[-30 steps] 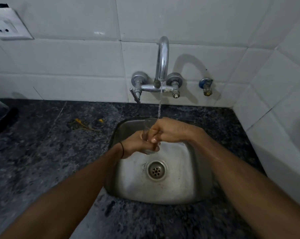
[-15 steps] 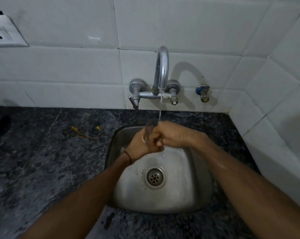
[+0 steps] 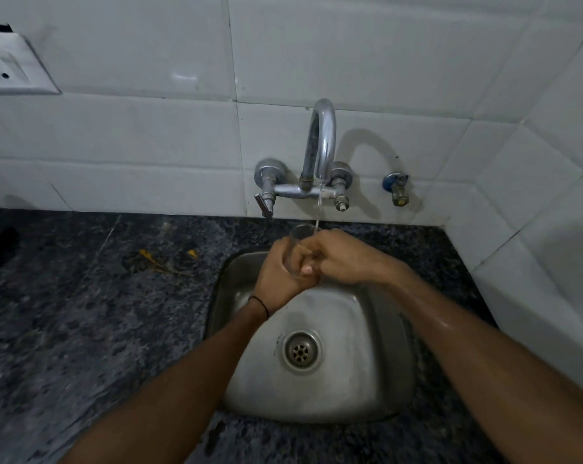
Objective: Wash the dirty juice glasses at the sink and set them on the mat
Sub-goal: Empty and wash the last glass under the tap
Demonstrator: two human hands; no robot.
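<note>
A clear round juice glass [image 3: 299, 234] is held over the far side of the square shiny steel sink [image 3: 395, 363], right under the tall curved silver tap [image 3: 320, 145]. The left hand [image 3: 278, 279] has its fingers curled round the left side of the glass. The right hand [image 3: 342, 259] is curled round the right side, and the two hands touch each other. Only the top of the glass peeks out above them. It leans a little to the far side.

A thin line of water [image 3: 318, 209] falls from the tap and comes down just by the rim of the glass and the right hand. The right arm looks wet and shiny.

There is a thin black band [image 3: 262, 304] on the left wrist. The round metal drain [image 3: 301, 351] sits in the middle of the sink, nearer than the hands.

The sink is set in a dark speckled stone tabletop [image 3: 65, 329]. Some little yellow bits [image 3: 149, 257] lie on it, left of the sink. Behind are white wall tiles [image 3: 367, 51]. A white plug socket [image 3: 13, 70] is far left on the wall, and a small blue valve [image 3: 396, 187] is right of the tap.
</note>
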